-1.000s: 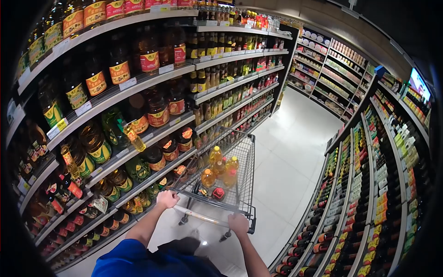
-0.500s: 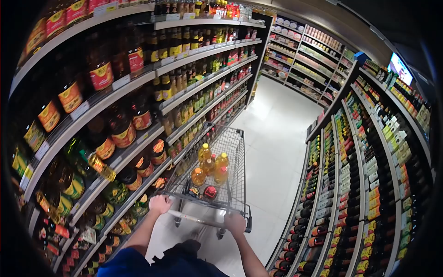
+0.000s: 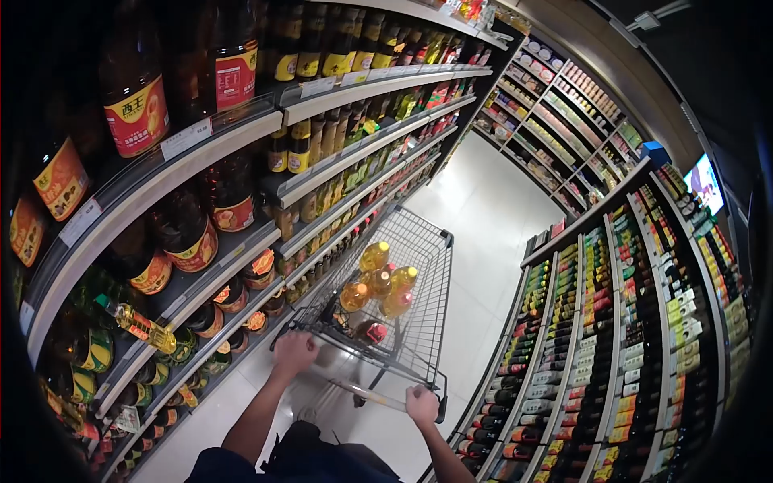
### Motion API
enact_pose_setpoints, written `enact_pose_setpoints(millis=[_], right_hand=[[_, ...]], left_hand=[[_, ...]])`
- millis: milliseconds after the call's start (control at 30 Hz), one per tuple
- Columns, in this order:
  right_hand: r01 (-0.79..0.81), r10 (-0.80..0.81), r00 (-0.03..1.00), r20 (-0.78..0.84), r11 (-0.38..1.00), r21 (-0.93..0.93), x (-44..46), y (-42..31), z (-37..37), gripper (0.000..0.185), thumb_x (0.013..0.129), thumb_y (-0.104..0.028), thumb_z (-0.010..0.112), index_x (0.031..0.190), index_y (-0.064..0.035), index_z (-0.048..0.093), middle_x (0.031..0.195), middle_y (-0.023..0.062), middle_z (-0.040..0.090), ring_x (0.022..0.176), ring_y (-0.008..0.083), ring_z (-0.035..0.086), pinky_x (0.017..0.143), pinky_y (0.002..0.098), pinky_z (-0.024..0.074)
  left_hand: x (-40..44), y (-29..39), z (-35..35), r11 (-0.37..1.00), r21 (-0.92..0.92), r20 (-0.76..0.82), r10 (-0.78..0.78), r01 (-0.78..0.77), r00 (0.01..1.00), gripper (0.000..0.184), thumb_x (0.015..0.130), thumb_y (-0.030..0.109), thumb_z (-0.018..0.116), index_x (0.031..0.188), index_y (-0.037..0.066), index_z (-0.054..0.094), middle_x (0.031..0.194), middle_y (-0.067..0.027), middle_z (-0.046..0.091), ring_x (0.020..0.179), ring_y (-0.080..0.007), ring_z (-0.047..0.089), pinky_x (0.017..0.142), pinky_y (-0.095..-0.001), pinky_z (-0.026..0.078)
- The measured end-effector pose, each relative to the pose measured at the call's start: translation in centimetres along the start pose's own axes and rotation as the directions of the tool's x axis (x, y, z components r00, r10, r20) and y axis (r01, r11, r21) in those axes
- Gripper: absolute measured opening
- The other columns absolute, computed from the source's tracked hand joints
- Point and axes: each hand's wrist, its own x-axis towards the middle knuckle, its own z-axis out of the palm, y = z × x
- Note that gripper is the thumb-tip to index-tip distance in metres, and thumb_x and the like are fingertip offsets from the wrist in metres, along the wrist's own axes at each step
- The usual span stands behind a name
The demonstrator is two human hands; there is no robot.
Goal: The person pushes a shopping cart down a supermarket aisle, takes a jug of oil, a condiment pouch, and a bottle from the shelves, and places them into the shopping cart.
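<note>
Both hands are closed around the handle of a wire shopping cart (image 3: pixel 431 322) in front of me. My left hand (image 3: pixel 295 352) grips the handlebar (image 3: pixel 362 391) near its left end, close to the shelf. At the right end, my right hand (image 3: pixel 423 405) is wrapped round the same bar. Several bottles of yellow-orange oil stand in the cart, among them a yellow-capped bottle (image 3: pixel 374 257) and a pink-capped bottle (image 3: pixel 397 302). Closer to the handle is a dark bottle with a red cap (image 3: pixel 374 331).
Left of the cart, a tall shelf (image 3: pixel 193 133) holds large oil bottles (image 3: pixel 134 105). A small yellow oil bottle (image 3: pixel 143 327) sticks out from its edge at a slant. On the right runs a shelf of bottles (image 3: pixel 596 330). Pale floor (image 3: pixel 475 205) leads to shelving (image 3: pixel 564 105) at the far end.
The view has tilted and come nearer to the left shelf, whose bottles look larger. In the picture the cart sits slightly further right and more angled; both hands still hold its handle.
</note>
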Motion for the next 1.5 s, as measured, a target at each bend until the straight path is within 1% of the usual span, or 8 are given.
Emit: enact_pose_setpoints(millis=[767, 867, 900, 1100, 1200, 1233, 1367, 1500], right_hand=[[0.119, -0.111, 0.992, -0.066, 0.983, 0.138, 25.5, 8.1, -6.8, 0.03, 0.086, -0.034, 0.063, 0.076, -0.0057, 0.068, 0.073, 0.0164, 0.069, 0.072, 0.0367, 0.068, 0.067, 0.0455, 0.0542], [0.304, -0.195, 0.942, -0.275, 0.842, 0.446, 29.0, 11.0, -7.9, 0.027, 0.091, -0.022, 0.066, 0.076, 0.0005, 0.065, 0.062, 0.012, 0.062, 0.059, 0.0184, 0.064, 0.058, 0.0311, 0.049], [0.195, -0.078, 0.972, -0.221, 0.792, 0.579, 28.9, 10.5, -9.8, 0.025, 0.093, -0.014, 0.064, 0.075, 0.0024, 0.063, 0.06, 0.0059, 0.059, 0.059, 0.0098, 0.059, 0.058, 0.0252, 0.0461], [0.222, -0.143, 0.975, -0.171, 0.551, 0.805, 29.3, 10.3, -13.9, 0.016, 0.092, -0.01, 0.065, 0.082, 0.0023, 0.063, 0.072, 0.0087, 0.064, 0.063, 0.0139, 0.061, 0.06, 0.0272, 0.0496], [0.312, -0.212, 0.95, -0.229, 0.627, 0.713, 30.6, 11.1, -13.2, 0.01, 0.089, -0.008, 0.067, 0.085, 0.0002, 0.064, 0.081, 0.0115, 0.062, 0.072, 0.0191, 0.062, 0.06, 0.0296, 0.051], [0.288, -0.217, 0.957, -0.191, 0.647, 0.706, 30.7, 11.3, -13.7, 0.009, 0.087, -0.009, 0.068, 0.09, -0.0024, 0.064, 0.095, 0.0133, 0.06, 0.089, 0.0264, 0.06, 0.071, 0.0344, 0.0519], [0.355, -0.246, 0.935, -0.257, 0.688, 0.633, 32.8, 11.9, -14.8, 0.02, 0.085, -0.013, 0.07, 0.1, -0.0035, 0.062, 0.116, 0.0166, 0.055, 0.111, 0.0361, 0.051, 0.097, 0.043, 0.0421], [0.362, -0.27, 0.931, -0.245, 0.772, 0.523, 35.6, 12.7, -14.8, 0.035, 0.086, -0.023, 0.069, 0.113, -0.0019, 0.059, 0.128, 0.0202, 0.05, 0.118, 0.0386, 0.049, 0.098, 0.0473, 0.0408]], left_hand=[[17.4, 16.0, 9.4, 0.991, 0.118, -0.002, -0.056, 0.056, 0.998, 0.024, 0.078, 0.037, 0.063, 0.077, 0.014, 0.072, 0.08, -0.0128, 0.072, 0.08, -0.0334, 0.07, 0.075, -0.0443, 0.054], [19.1, 18.9, 11.3, 0.977, 0.2, 0.04, -0.085, 0.075, 0.996, 0.025, 0.078, 0.039, 0.063, 0.079, 0.017, 0.075, 0.082, -0.011, 0.072, 0.081, -0.032, 0.07, 0.075, -0.0426, 0.055], [19.7, 19.6, 12.5, 0.973, 0.217, 0.034, -0.091, 0.081, 0.995, 0.025, 0.079, 0.039, 0.063, 0.08, 0.017, 0.075, 0.082, -0.0106, 0.072, 0.081, -0.0319, 0.07, 0.074, -0.0425, 0.055], [21.4, 26.3, 17.3, 0.967, 0.22, 0.097, -0.149, 0.125, 0.984, 0.032, 0.081, 0.044, 0.058, 0.086, 0.017, 0.076, 0.085, -0.0098, 0.073, 0.085, -0.0337, 0.07, 0.077, -0.044, 0.054], [21.8, 29.2, 19.7, 0.974, 0.21, 0.208, -0.133, 0.089, 0.969, 0.034, 0.082, 0.045, 0.058, 0.091, 0.018, 0.076, 0.087, -0.0116, 0.073, 0.088, -0.0333, 0.07, 0.078, -0.0438, 0.054], [22.1, 30.0, 20.5, 0.985, 0.153, 0.269, -0.122, 0.083, 0.955, 0.036, 0.083, 0.046, 0.059, 0.094, 0.016, 0.076, 0.09, -0.0137, 0.073, 0.089, -0.0338, 0.07, 0.08, -0.0437, 0.054], [24.0, 31.8, 25.0, 0.973, -0.217, 0.418, 0.015, 0.083, 0.908, 0.038, 0.086, 0.039, 0.066, 0.103, 0.006, 0.073, 0.092, -0.0143, 0.073, 0.087, -0.0253, 0.071, 0.079, -0.0363, 0.054], [22.6, 38.2, 23.8, 0.798, -0.576, 0.453, 0.131, 0.177, 0.882, 0.03, 0.092, 0.028, 0.065, 0.107, 0.002, 0.07, 0.092, -0.0066, 0.072, 0.085, -0.0142, 0.066, 0.076, -0.0294, 0.052]])
